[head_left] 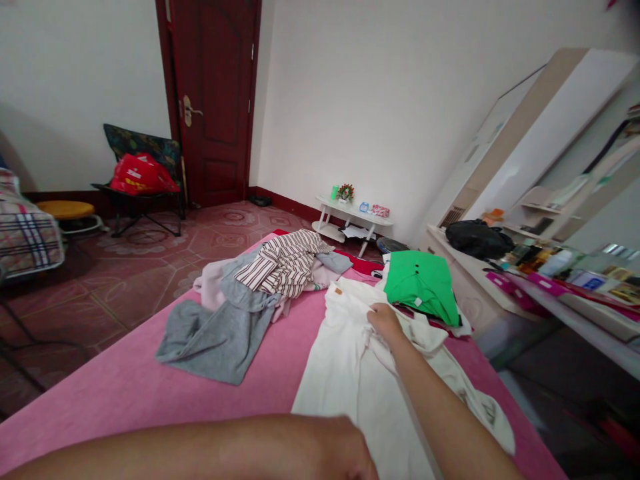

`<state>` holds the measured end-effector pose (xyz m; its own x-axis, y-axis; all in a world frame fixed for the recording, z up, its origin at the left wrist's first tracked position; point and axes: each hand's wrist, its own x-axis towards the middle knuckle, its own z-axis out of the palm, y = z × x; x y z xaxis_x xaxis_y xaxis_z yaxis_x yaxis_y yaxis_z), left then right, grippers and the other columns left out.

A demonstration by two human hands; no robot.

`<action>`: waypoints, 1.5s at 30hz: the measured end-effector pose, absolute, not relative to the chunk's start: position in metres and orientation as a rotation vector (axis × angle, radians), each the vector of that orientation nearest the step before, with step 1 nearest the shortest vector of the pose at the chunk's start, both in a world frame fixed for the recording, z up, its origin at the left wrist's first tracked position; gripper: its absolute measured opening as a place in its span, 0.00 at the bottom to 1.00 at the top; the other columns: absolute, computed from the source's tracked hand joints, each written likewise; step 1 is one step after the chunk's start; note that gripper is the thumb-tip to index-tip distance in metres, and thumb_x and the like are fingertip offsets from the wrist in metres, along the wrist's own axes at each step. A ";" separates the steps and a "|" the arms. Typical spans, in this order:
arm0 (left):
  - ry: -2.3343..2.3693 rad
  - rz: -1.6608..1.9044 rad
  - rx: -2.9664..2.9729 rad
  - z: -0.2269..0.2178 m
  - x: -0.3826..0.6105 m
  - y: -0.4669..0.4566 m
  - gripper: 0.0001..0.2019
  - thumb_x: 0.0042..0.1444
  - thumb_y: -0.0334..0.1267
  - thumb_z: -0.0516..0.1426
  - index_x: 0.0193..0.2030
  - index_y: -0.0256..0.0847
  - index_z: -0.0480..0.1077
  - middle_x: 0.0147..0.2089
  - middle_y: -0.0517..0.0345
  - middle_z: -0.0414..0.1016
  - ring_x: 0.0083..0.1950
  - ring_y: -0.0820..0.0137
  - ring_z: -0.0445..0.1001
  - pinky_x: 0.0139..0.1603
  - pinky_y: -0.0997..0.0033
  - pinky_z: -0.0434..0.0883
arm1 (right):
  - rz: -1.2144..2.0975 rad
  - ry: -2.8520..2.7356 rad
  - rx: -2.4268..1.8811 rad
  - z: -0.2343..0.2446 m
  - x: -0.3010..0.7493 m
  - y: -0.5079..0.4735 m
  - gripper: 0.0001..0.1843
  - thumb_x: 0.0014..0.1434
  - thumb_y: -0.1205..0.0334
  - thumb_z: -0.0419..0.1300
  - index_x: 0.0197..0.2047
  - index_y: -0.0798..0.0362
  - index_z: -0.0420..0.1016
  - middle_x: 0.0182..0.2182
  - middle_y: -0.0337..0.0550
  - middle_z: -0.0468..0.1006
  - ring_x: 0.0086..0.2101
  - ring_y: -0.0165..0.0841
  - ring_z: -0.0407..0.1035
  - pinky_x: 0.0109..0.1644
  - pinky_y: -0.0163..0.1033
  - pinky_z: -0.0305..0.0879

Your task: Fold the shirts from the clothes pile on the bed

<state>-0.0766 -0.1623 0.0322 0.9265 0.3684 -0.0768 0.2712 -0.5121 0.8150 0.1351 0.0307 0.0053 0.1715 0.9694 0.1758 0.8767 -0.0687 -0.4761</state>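
Observation:
White trousers (345,360) lie spread lengthwise on a pink bed cover (125,393), the waistband with its small brown tag at the far end. My right hand (386,321) is closed on the cloth near that waistband, and one trouser leg fans out to the right beneath my forearm. Across the bottom of the view reaches my left arm. My left hand (340,448) is curled down over the near part of the trousers, its fingertips cut off by the frame edge. Left of the trousers is a loose heap with a striped shirt (285,263) on top of a grey garment (215,343).
A folded green shirt (420,280) sits at the bed's far right corner. Along the right stands a dresser (465,273) bearing a black bag (479,239) and bottles. Beyond the bed are a small white table (353,212) and a folding chair (143,143) with a red bag (143,175).

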 end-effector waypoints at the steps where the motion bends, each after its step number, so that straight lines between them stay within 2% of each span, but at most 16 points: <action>1: 0.608 0.262 2.224 0.035 -0.073 -0.151 0.09 0.51 0.30 0.55 0.36 0.40 0.76 0.29 0.59 0.77 0.30 0.68 0.76 0.33 0.73 0.72 | 0.258 -1.739 -2.008 0.004 0.134 0.031 0.06 0.43 0.67 0.57 0.26 0.53 0.76 0.26 0.44 0.78 0.33 0.38 0.72 0.36 0.37 0.61; 3: 1.018 0.568 2.390 0.035 -0.069 -0.128 0.19 0.53 0.25 0.50 0.49 0.37 0.73 0.47 0.49 0.77 0.49 0.61 0.75 0.51 0.65 0.70 | 0.249 -1.751 -2.028 0.003 0.127 0.036 0.10 0.46 0.61 0.59 0.34 0.53 0.77 0.31 0.47 0.80 0.35 0.40 0.73 0.37 0.39 0.62; 5: 1.310 0.710 2.505 0.025 -0.070 -0.107 0.24 0.55 0.24 0.47 0.60 0.32 0.64 0.62 0.39 0.65 0.65 0.55 0.62 0.65 0.55 0.58 | 0.238 -1.783 -1.992 0.002 0.115 0.042 0.20 0.50 0.52 0.59 0.44 0.55 0.75 0.38 0.50 0.80 0.38 0.41 0.73 0.39 0.40 0.63; 6: 1.375 0.710 2.535 0.016 -0.071 -0.098 0.25 0.57 0.26 0.47 0.63 0.29 0.60 0.67 0.36 0.57 0.69 0.53 0.54 0.68 0.51 0.53 | 0.235 -1.806 -1.958 0.001 0.108 0.046 0.25 0.52 0.48 0.58 0.49 0.55 0.72 0.42 0.52 0.79 0.40 0.41 0.73 0.40 0.40 0.64; 8: 1.410 0.662 2.566 -0.003 -0.072 -0.087 0.26 0.61 0.31 0.47 0.66 0.27 0.55 0.71 0.34 0.47 0.72 0.53 0.43 0.70 0.49 0.48 | 0.231 -1.856 -1.884 -0.002 0.094 0.051 0.31 0.54 0.43 0.56 0.55 0.55 0.68 0.46 0.52 0.78 0.43 0.39 0.73 0.43 0.39 0.64; 10: 1.405 0.659 2.612 -0.018 -0.072 -0.082 0.26 0.63 0.35 0.46 0.67 0.27 0.52 0.72 0.34 0.43 0.73 0.53 0.38 0.70 0.49 0.46 | 0.225 -1.903 -1.820 -0.005 0.083 0.056 0.29 0.55 0.45 0.57 0.55 0.53 0.68 0.47 0.50 0.77 0.45 0.38 0.72 0.45 0.38 0.64; 13: 1.378 0.697 2.748 -0.028 -0.068 -0.083 0.27 0.63 0.31 0.44 0.69 0.27 0.49 0.72 0.37 0.41 0.73 0.56 0.35 0.71 0.52 0.45 | 0.214 -1.955 -1.754 -0.003 0.076 0.064 0.16 0.55 0.51 0.59 0.43 0.51 0.76 0.41 0.44 0.80 0.43 0.36 0.73 0.44 0.36 0.63; 15: 1.394 0.729 2.812 -0.029 -0.064 -0.084 0.27 0.63 0.29 0.43 0.69 0.27 0.47 0.72 0.37 0.41 0.73 0.58 0.34 0.71 0.54 0.46 | 0.179 -1.943 -1.735 0.003 0.076 0.072 0.13 0.57 0.54 0.56 0.39 0.51 0.77 0.38 0.42 0.81 0.40 0.36 0.73 0.43 0.35 0.63; 19: 1.415 0.787 2.833 -0.032 -0.060 -0.085 0.27 0.63 0.27 0.42 0.70 0.28 0.45 0.72 0.37 0.40 0.73 0.58 0.36 0.71 0.56 0.48 | 0.048 -1.842 -1.773 0.009 0.078 0.086 0.17 0.62 0.53 0.50 0.43 0.52 0.75 0.40 0.46 0.80 0.41 0.39 0.72 0.43 0.38 0.61; 24: 1.386 0.673 2.734 -0.039 -0.061 -0.085 0.28 0.63 0.32 0.44 0.69 0.25 0.47 0.72 0.34 0.42 0.72 0.53 0.40 0.71 0.55 0.48 | 0.000 -1.826 -1.882 -0.007 0.075 0.086 0.11 0.59 0.56 0.56 0.39 0.51 0.76 0.34 0.48 0.80 0.37 0.40 0.73 0.39 0.39 0.60; 28: 1.374 0.577 2.671 -0.037 -0.062 -0.086 0.28 0.63 0.34 0.45 0.68 0.23 0.50 0.71 0.33 0.45 0.72 0.51 0.44 0.70 0.54 0.49 | -0.035 -1.860 -1.851 -0.010 0.066 0.081 0.12 0.58 0.54 0.58 0.43 0.50 0.74 0.36 0.46 0.80 0.39 0.39 0.73 0.40 0.38 0.60; 34: 1.274 0.496 2.669 -0.026 -0.063 -0.087 0.27 0.63 0.35 0.44 0.69 0.30 0.51 0.71 0.36 0.46 0.72 0.52 0.44 0.70 0.52 0.48 | 0.029 -2.035 -1.663 -0.005 0.050 0.087 0.11 0.59 0.50 0.58 0.41 0.46 0.74 0.41 0.37 0.80 0.43 0.33 0.72 0.45 0.33 0.60; 40: 1.332 0.405 2.609 -0.018 -0.062 -0.086 0.26 0.64 0.34 0.43 0.69 0.33 0.53 0.71 0.40 0.46 0.72 0.53 0.44 0.70 0.51 0.48 | 0.054 -1.994 -1.854 -0.010 0.050 0.101 0.15 0.61 0.47 0.56 0.39 0.48 0.75 0.37 0.45 0.80 0.40 0.39 0.73 0.41 0.38 0.60; 43: 1.380 0.397 2.570 -0.015 -0.062 -0.088 0.26 0.65 0.38 0.42 0.69 0.34 0.53 0.72 0.42 0.44 0.72 0.54 0.42 0.71 0.51 0.47 | 0.110 -2.041 -1.894 -0.005 0.049 0.102 0.14 0.62 0.51 0.55 0.43 0.50 0.74 0.38 0.47 0.80 0.41 0.39 0.73 0.42 0.39 0.62; 45: 1.377 0.408 2.568 -0.014 -0.064 -0.090 0.27 0.66 0.43 0.43 0.70 0.36 0.52 0.73 0.45 0.42 0.73 0.55 0.41 0.71 0.52 0.46 | 0.187 -2.122 -1.868 0.003 0.055 0.099 0.13 0.59 0.54 0.58 0.44 0.50 0.74 0.41 0.46 0.80 0.42 0.37 0.73 0.44 0.38 0.63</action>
